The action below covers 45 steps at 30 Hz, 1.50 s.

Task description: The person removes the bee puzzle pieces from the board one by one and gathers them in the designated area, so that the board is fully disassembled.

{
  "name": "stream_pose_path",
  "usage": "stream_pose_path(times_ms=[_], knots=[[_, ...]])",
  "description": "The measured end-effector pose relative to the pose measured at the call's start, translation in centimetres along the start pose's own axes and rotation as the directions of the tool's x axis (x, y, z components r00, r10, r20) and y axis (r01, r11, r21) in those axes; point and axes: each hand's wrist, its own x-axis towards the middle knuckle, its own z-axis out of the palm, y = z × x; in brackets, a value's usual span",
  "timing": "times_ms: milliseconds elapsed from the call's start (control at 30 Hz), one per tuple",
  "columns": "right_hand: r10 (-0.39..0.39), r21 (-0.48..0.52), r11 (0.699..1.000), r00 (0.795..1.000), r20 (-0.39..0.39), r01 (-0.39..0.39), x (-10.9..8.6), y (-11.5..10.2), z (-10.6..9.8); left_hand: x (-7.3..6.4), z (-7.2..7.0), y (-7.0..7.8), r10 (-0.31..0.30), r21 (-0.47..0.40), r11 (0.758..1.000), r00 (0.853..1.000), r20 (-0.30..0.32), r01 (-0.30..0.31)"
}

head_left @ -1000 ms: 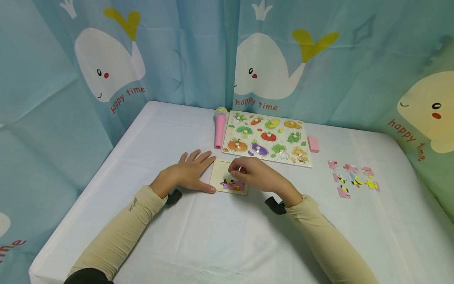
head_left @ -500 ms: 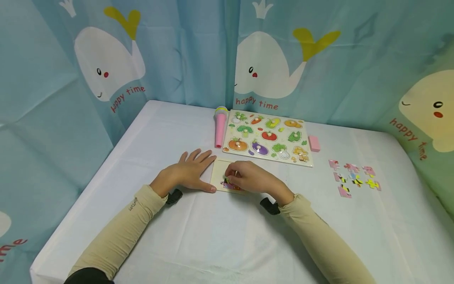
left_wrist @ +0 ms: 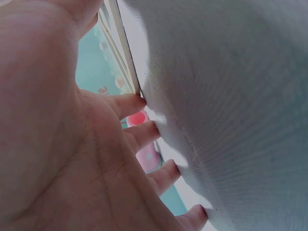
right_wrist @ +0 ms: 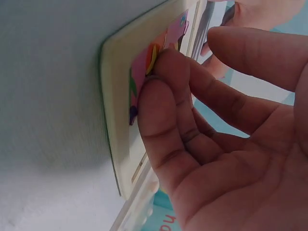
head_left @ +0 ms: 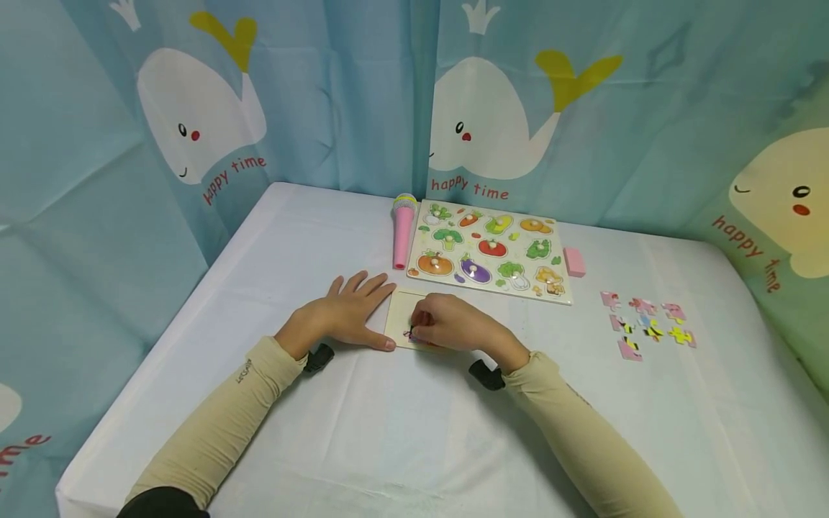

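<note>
A small cream jigsaw tray (head_left: 398,316) lies on the white-covered table, with pink picture pieces (right_wrist: 140,67) set along its near side. My left hand (head_left: 350,316) rests flat beside it, fingers spread, the thumb and forefinger at the tray's left edge. Over the tray's right half is my right hand (head_left: 456,324). In the right wrist view its bent fingertips press on the picture pieces, while its thumb (right_wrist: 260,53) stands apart from them. That hand hides much of the picture in the head view.
Behind the tray lies a vegetable knob puzzle board (head_left: 562,288), with a pink toy microphone (head_left: 402,234) on its left and a pink block (head_left: 573,262) on its right. Several loose jigsaw pieces (head_left: 653,331) are spread at the right. A whale-print curtain (head_left: 363,108) surrounds the table.
My right hand has moved a little left and down onto the tray's picture pieces, covering more of them. The left hand has stayed in place.
</note>
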Motion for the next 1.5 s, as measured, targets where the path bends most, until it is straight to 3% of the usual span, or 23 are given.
stream_pose_path(times_ms=[433,667,867,1500], knots=[[0.051,-0.016,0.999,0.999,-0.004,-0.051,0.16,-0.36,0.20,-0.13,-0.08,0.13,-0.002,-0.004,1.000,1.000,0.003,0.002],[-0.001,-0.027,1.000,1.000,0.005,0.001,0.53,-0.33,0.24,-0.25,-0.15,0.07,-0.010,-0.022,1.000,1.000,0.007,0.010],[0.000,-0.047,0.999,1.000,0.009,0.000,0.80,-0.50,0.13,-0.18,-0.11,0.06,-0.005,-0.016,1.000,1.000,0.002,0.005],[0.079,0.040,0.996,0.997,0.013,-0.080,0.66,-0.48,-0.04,0.07,-0.14,-0.06,-0.005,-0.006,1.000,1.000,0.010,0.005]])
